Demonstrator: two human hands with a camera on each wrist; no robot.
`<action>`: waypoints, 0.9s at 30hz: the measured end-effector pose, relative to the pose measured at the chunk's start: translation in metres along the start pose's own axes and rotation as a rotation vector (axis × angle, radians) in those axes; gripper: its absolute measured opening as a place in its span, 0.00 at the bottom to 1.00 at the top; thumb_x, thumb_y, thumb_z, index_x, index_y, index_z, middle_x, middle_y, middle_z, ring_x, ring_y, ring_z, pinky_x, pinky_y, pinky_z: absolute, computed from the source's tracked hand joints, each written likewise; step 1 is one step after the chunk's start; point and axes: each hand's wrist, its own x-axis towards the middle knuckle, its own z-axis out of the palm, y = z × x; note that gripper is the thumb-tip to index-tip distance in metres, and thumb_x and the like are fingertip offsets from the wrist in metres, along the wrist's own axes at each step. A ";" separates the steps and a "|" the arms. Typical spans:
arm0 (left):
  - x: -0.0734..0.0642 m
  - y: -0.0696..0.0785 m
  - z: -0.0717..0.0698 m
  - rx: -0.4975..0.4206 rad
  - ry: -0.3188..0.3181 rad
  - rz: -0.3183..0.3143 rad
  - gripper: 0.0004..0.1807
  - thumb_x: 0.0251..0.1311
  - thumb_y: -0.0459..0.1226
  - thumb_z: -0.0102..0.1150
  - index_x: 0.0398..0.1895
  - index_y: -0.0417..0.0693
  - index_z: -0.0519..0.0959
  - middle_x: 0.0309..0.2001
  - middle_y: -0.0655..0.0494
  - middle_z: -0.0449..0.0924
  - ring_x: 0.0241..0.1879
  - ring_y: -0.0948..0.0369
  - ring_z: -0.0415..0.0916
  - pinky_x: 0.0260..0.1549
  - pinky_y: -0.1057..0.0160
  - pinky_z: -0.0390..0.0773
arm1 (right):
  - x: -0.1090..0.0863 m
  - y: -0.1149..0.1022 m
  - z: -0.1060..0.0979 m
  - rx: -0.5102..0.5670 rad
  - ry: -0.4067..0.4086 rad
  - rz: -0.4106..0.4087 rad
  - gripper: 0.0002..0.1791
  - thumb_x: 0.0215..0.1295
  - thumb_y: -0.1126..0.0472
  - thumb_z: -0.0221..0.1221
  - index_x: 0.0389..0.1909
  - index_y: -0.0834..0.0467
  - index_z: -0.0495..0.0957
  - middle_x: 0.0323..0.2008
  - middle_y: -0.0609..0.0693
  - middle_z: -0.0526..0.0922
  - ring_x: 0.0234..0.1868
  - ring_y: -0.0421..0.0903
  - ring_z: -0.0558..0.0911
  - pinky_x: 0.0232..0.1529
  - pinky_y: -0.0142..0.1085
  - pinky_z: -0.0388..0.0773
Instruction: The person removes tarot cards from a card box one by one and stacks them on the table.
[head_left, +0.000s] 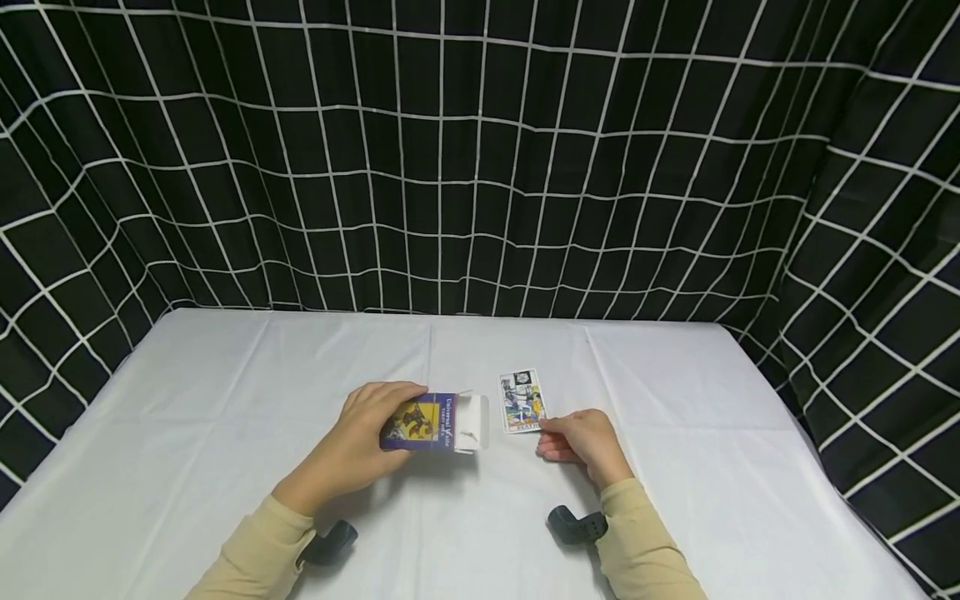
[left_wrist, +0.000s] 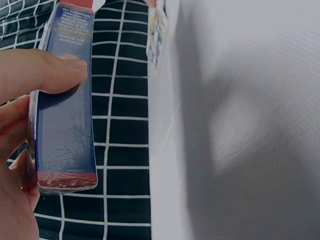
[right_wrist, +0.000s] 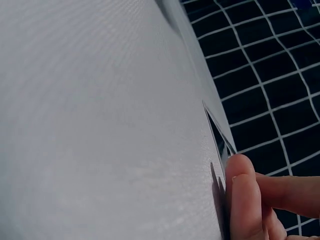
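Observation:
In the head view my left hand [head_left: 360, 437] grips a blue-purple tarot card box [head_left: 420, 422] with a yellow picture on its face, thumb on the near side and fingers over the far side. The box's white end flap [head_left: 472, 422] stands open toward the right. The left wrist view shows the thumb pressed on the narrow printed side of the box [left_wrist: 65, 125]. To the right, my right hand [head_left: 590, 443] pinches a tarot card [head_left: 521, 402] by its near right corner. The card lies picture up, close over the table, its lower caption partly under the thumb.
A white cloth covers the table [head_left: 187, 392]. Black curtains [head_left: 465, 167] with a white grid hang behind it and along both sides. Dark wrist devices sit at the left cuff [head_left: 258, 546] and the right cuff [head_left: 637, 533].

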 end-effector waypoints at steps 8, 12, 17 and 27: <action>-0.001 0.000 0.001 -0.003 -0.005 -0.005 0.40 0.39 0.34 0.69 0.62 0.52 0.67 0.60 0.58 0.70 0.59 0.57 0.62 0.63 0.51 0.55 | 0.002 0.000 -0.001 -0.090 -0.023 0.015 0.09 0.57 0.66 0.59 0.32 0.69 0.71 0.13 0.51 0.80 0.14 0.40 0.80 0.20 0.31 0.79; -0.001 0.000 0.001 -0.010 -0.004 -0.008 0.40 0.39 0.34 0.69 0.62 0.53 0.67 0.60 0.58 0.70 0.60 0.57 0.62 0.63 0.51 0.55 | 0.003 -0.001 -0.001 -0.122 -0.035 0.019 0.10 0.57 0.66 0.59 0.33 0.68 0.69 0.13 0.51 0.80 0.14 0.41 0.80 0.20 0.31 0.79; 0.000 -0.002 0.001 -0.006 -0.003 -0.006 0.41 0.39 0.34 0.69 0.62 0.53 0.66 0.60 0.59 0.70 0.60 0.58 0.62 0.63 0.52 0.55 | 0.005 -0.003 0.001 -0.196 -0.022 0.026 0.09 0.57 0.67 0.58 0.31 0.67 0.67 0.11 0.50 0.78 0.12 0.40 0.79 0.18 0.31 0.78; -0.001 -0.001 -0.002 -0.008 0.006 -0.011 0.40 0.38 0.34 0.68 0.62 0.52 0.68 0.60 0.58 0.71 0.58 0.57 0.63 0.62 0.52 0.56 | 0.005 -0.004 0.006 -0.280 -0.012 0.026 0.09 0.56 0.67 0.58 0.21 0.68 0.73 0.10 0.50 0.76 0.09 0.39 0.77 0.16 0.32 0.78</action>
